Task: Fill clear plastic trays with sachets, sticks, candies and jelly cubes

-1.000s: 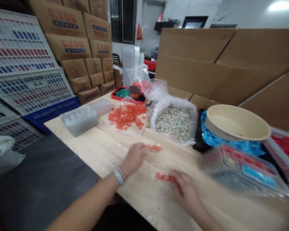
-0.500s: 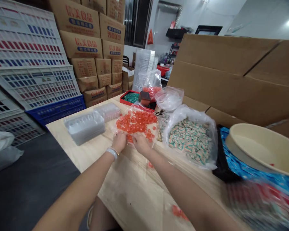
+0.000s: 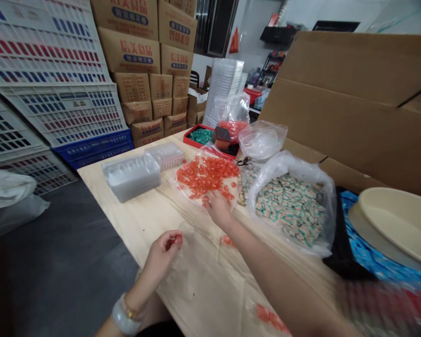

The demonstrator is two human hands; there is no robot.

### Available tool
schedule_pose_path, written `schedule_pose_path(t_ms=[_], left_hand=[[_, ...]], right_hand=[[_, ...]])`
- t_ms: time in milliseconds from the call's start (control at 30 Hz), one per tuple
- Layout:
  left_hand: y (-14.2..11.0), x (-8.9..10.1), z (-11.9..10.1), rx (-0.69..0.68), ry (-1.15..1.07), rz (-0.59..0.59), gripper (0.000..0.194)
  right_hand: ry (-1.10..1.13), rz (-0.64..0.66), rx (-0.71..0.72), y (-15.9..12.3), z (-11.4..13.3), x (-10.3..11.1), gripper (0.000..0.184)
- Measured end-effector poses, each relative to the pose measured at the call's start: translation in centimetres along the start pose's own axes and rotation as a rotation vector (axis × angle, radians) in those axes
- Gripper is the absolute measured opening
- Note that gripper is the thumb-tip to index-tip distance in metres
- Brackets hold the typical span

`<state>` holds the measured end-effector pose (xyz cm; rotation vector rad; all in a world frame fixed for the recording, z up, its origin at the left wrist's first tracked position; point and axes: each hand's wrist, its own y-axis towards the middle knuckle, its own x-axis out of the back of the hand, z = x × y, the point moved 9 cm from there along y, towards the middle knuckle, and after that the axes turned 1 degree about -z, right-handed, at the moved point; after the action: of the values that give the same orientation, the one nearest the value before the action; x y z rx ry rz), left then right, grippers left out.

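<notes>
Small shiny orange-red pieces [image 3: 206, 174] lie heaped on a clear plastic bag [image 3: 186, 188] on the wooden table. My right hand [image 3: 218, 208] reaches to the near edge of the heap, fingers curled round an orange-red piece. My left hand [image 3: 161, 257] is drawn back above the table's near edge, with thumb and fingers pinched on a red piece [image 3: 177, 239]. More orange-red pieces [image 3: 228, 240] lie beneath my right forearm, and another few [image 3: 272, 318] sit near the front edge.
Stacked clear plastic trays [image 3: 133, 180] stand left. To the right are an open bag of striped wrapped pieces [image 3: 289, 206] and a cream basin [image 3: 395, 224]. A red tray of green pieces [image 3: 200, 135] is behind. Crates [image 3: 84, 112] and cartons [image 3: 133, 54] line the left.
My left hand has left the heap and come back toward me with a red piece. My right hand stays at the heap's near edge. The camera view has shifted left.
</notes>
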<state>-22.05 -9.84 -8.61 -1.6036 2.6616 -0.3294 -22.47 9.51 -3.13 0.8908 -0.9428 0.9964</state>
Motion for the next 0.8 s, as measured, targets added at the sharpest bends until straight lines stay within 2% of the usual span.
schedule_pose_path(t_ms=[67,133,233,300,433,533,600,700,800], left_hand=[[-0.9,-0.3,-0.1,0.011,-0.055,0.004,0.029],[-1.5,-0.6,-0.8,0.018,-0.101,0.019,0.032],[-2.6,-1.9,-2.1,0.021,-0.138,0.076,0.030],[-3.6,-3.8,-2.5,0.020,-0.141,0.151,0.027],[-7.0,-9.0,-1.9,-0.007,-0.080,0.356,0.026],[-9.1,-11.3,-1.0,-0.017,-0.030,0.447,0.023],[-9.4,-11.2,-0.7,-0.011,-0.020,0.432,0.023],[-9.0,-9.4,-1.3,-0.054,0.063,0.341,0.024],[-9.1,-8.4,-1.8,-0.113,0.149,0.328,0.025]], right_hand=[[0.224,-0.126,-0.018,-2.2,-1.1,1.7,0.015],[0.471,-0.180,-0.092,-4.8,-3.3,3.0,0.016],[0.719,-0.142,-0.281,-9.2,-6.9,4.0,0.026],[0.778,-0.071,-0.362,-12.5,-8.2,4.5,0.031],[0.764,-0.005,-0.401,-19.3,-7.8,5.4,0.028],[0.685,0.003,-0.373,-23.0,-6.3,5.8,0.018],[0.608,0.010,-0.324,-24.0,-5.1,6.0,0.013],[0.430,0.040,-0.222,-24.1,-3.3,6.2,0.014],[0.251,0.110,-0.130,-24.0,-2.1,5.3,0.016]])
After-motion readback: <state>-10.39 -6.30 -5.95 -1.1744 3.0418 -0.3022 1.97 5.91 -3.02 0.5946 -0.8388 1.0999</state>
